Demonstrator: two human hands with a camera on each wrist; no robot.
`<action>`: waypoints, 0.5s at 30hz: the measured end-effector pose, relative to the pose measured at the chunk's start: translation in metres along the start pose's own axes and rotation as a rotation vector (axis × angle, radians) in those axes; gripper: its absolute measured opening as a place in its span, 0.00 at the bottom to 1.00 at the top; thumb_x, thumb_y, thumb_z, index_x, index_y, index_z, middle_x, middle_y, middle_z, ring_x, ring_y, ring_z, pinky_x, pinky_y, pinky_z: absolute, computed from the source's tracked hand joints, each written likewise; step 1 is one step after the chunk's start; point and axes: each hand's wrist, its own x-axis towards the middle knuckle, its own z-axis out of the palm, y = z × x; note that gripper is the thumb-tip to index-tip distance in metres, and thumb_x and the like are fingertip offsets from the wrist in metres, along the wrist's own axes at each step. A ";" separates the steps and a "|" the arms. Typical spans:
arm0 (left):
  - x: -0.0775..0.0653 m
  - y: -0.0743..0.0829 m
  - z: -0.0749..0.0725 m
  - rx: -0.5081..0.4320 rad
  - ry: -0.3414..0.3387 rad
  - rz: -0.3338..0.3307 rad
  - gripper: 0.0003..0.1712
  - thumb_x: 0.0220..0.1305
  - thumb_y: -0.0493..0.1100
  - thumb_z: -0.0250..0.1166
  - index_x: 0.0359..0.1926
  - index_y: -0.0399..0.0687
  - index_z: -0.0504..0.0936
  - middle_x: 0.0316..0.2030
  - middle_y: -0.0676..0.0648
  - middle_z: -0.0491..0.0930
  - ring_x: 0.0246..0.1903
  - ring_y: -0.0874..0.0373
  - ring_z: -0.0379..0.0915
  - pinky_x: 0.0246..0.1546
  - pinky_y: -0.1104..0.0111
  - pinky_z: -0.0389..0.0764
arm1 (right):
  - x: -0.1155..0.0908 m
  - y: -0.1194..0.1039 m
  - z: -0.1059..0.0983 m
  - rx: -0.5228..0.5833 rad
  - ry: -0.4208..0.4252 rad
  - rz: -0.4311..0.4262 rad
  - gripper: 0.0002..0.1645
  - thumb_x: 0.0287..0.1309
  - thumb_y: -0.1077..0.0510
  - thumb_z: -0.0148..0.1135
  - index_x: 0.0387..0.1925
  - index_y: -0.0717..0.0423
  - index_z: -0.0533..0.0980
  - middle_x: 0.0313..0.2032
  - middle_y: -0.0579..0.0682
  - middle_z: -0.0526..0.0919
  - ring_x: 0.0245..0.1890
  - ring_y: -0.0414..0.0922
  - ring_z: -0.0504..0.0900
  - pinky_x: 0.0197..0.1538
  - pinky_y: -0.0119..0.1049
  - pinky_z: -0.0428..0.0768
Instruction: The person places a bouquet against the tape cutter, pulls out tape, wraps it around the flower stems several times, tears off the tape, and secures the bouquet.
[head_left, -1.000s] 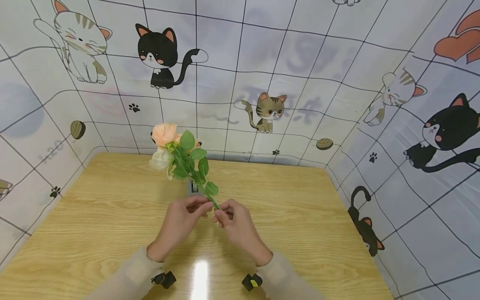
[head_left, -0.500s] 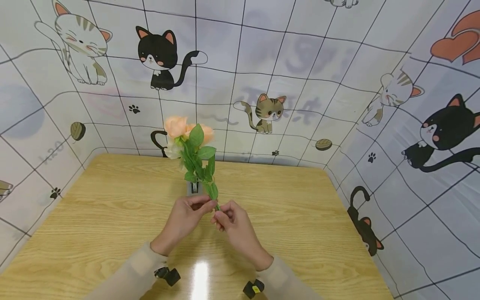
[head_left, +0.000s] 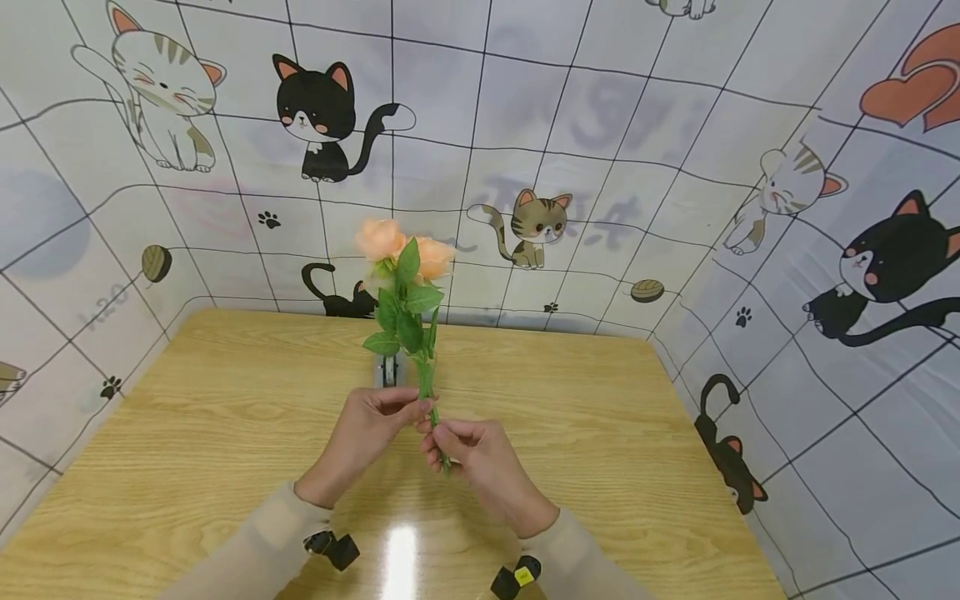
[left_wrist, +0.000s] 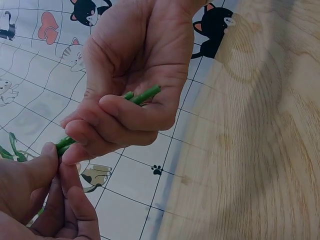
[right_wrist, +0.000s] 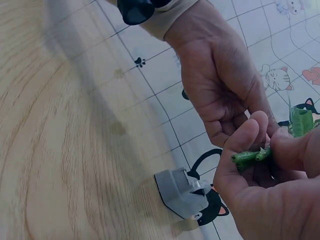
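Note:
A small bunch of roses point(head_left: 408, 329), with peach heads, a paler head partly hidden behind, and green leaves, stands nearly upright over the table. My left hand point(head_left: 367, 433) pinches the stems between thumb and fingers below the leaves. Just under it, my right hand point(head_left: 487, 471) grips the lower stems, its fingers curled round them. In the left wrist view, cut stem ends point(left_wrist: 147, 94) stick out past the right hand point(left_wrist: 135, 75), while the left hand point(left_wrist: 30, 195) pinches higher up. Stem ends point(right_wrist: 245, 159) show again at my right hand's fingers in the right wrist view.
Behind the stems, on the wooden table point(head_left: 562, 417), stands a small grey block-shaped object point(right_wrist: 180, 192) with a slot in its top. A cat-print cloth point(head_left: 600, 167) rises along the table's back and sides. Small dark cameras point(head_left: 517, 575) sit at both wrists.
The roses have swung from leaning left to nearly upright, their heads moving right and up. My right hand has shifted slightly down the stems, and the lower stems now show below it.

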 end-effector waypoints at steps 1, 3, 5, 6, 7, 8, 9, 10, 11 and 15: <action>0.000 0.000 0.000 -0.007 0.003 -0.008 0.12 0.80 0.45 0.79 0.55 0.42 0.98 0.44 0.46 0.99 0.49 0.62 0.92 0.54 0.70 0.86 | 0.000 0.000 0.000 0.016 0.007 0.007 0.20 0.89 0.56 0.64 0.61 0.71 0.88 0.42 0.42 0.92 0.41 0.38 0.88 0.49 0.31 0.89; 0.001 -0.001 0.001 -0.020 0.015 -0.025 0.11 0.78 0.47 0.80 0.50 0.43 0.99 0.46 0.47 0.99 0.51 0.62 0.92 0.54 0.70 0.85 | 0.001 0.001 0.001 0.042 0.025 0.021 0.19 0.87 0.57 0.66 0.60 0.71 0.89 0.42 0.43 0.93 0.41 0.37 0.88 0.49 0.31 0.89; 0.001 0.000 0.002 -0.031 0.022 -0.042 0.12 0.77 0.48 0.82 0.44 0.42 0.98 0.49 0.48 0.99 0.55 0.64 0.91 0.53 0.72 0.83 | 0.002 0.001 0.001 0.061 0.041 0.029 0.19 0.86 0.58 0.68 0.60 0.72 0.88 0.41 0.43 0.93 0.40 0.37 0.87 0.48 0.30 0.89; 0.001 0.000 0.002 -0.033 0.027 -0.047 0.13 0.76 0.49 0.83 0.42 0.42 0.98 0.50 0.48 0.99 0.56 0.65 0.90 0.53 0.73 0.82 | 0.002 0.002 0.002 0.068 0.048 0.030 0.19 0.85 0.58 0.69 0.60 0.73 0.88 0.40 0.43 0.93 0.40 0.37 0.87 0.47 0.30 0.89; 0.001 0.000 0.003 -0.037 0.032 -0.055 0.14 0.75 0.49 0.83 0.41 0.42 0.98 0.52 0.49 0.99 0.57 0.67 0.89 0.51 0.73 0.80 | 0.003 0.002 0.003 0.072 0.055 0.032 0.19 0.85 0.59 0.69 0.61 0.74 0.88 0.40 0.43 0.93 0.40 0.37 0.88 0.47 0.30 0.89; 0.001 0.001 0.003 -0.044 0.039 -0.061 0.14 0.75 0.50 0.84 0.40 0.43 0.98 0.52 0.49 0.99 0.57 0.68 0.88 0.50 0.74 0.79 | 0.004 0.002 0.003 0.074 0.060 0.034 0.20 0.85 0.59 0.70 0.61 0.74 0.88 0.41 0.43 0.93 0.39 0.37 0.88 0.47 0.30 0.89; 0.002 0.001 0.003 -0.049 0.044 -0.066 0.14 0.74 0.50 0.84 0.41 0.43 0.99 0.52 0.49 0.99 0.57 0.68 0.87 0.49 0.73 0.79 | 0.005 0.003 0.004 0.076 0.064 0.033 0.20 0.84 0.59 0.70 0.62 0.74 0.88 0.41 0.43 0.93 0.40 0.37 0.88 0.48 0.31 0.90; 0.001 0.002 0.003 -0.059 0.045 -0.068 0.14 0.74 0.50 0.84 0.42 0.43 0.99 0.51 0.49 0.99 0.56 0.68 0.87 0.50 0.74 0.80 | 0.005 0.003 0.004 0.077 0.064 0.033 0.21 0.84 0.59 0.70 0.63 0.75 0.87 0.41 0.44 0.94 0.40 0.38 0.89 0.49 0.31 0.90; 0.001 0.002 0.003 -0.067 0.045 -0.067 0.14 0.75 0.50 0.84 0.43 0.43 1.00 0.49 0.49 0.99 0.55 0.67 0.88 0.51 0.74 0.81 | 0.006 0.003 0.005 0.080 0.063 0.032 0.21 0.84 0.60 0.71 0.64 0.75 0.87 0.41 0.44 0.94 0.40 0.38 0.90 0.50 0.32 0.91; 0.001 0.002 0.002 -0.084 0.025 -0.047 0.14 0.77 0.48 0.82 0.49 0.40 1.00 0.43 0.50 0.99 0.54 0.67 0.90 0.57 0.73 0.86 | 0.007 0.003 0.007 0.085 0.025 0.033 0.23 0.85 0.61 0.69 0.67 0.76 0.84 0.42 0.43 0.95 0.44 0.38 0.93 0.54 0.35 0.94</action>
